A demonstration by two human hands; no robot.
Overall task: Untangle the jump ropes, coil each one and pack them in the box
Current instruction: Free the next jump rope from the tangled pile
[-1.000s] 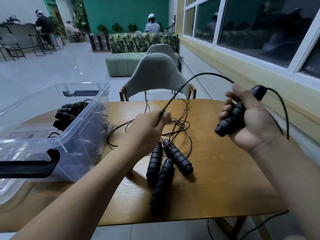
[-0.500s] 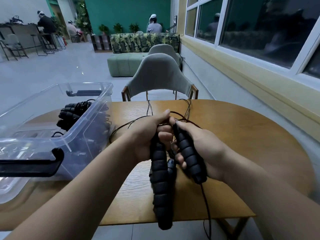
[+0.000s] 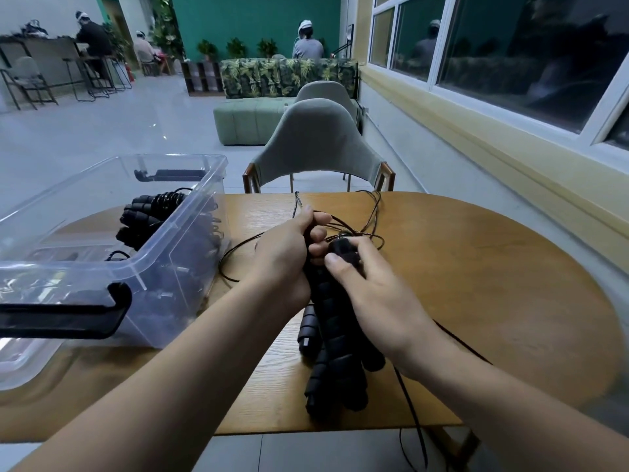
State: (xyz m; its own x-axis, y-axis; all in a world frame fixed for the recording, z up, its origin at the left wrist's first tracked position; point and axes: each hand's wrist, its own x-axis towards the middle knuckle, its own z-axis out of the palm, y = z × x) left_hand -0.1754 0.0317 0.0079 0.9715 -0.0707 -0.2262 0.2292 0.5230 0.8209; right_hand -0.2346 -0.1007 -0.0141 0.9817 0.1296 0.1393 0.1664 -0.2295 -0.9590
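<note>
At the centre of the wooden counter, both hands meet over a bundle of black ribbed jump-rope handles. The left hand has its fingers curled round the upper ends of the handles, thumb pointing to 12 o'clock. The right hand grips one handle from the 3 o'clock side, thumb pressed on its upper end. The lower ends of the handles point to 6 o'clock, near the counter's front edge; one shorter handle lies on the counter just beside the bundle. Thin black cords loop loosely on the counter at 12 to 1 o'clock of the hands, and one cord hangs over the front edge at 5 o'clock. A clear plastic storage box with a black latch stands at 9 o'clock and contains coiled jump ropes. A grey-green chair stands at 12 o'clock, beyond the counter.
</note>
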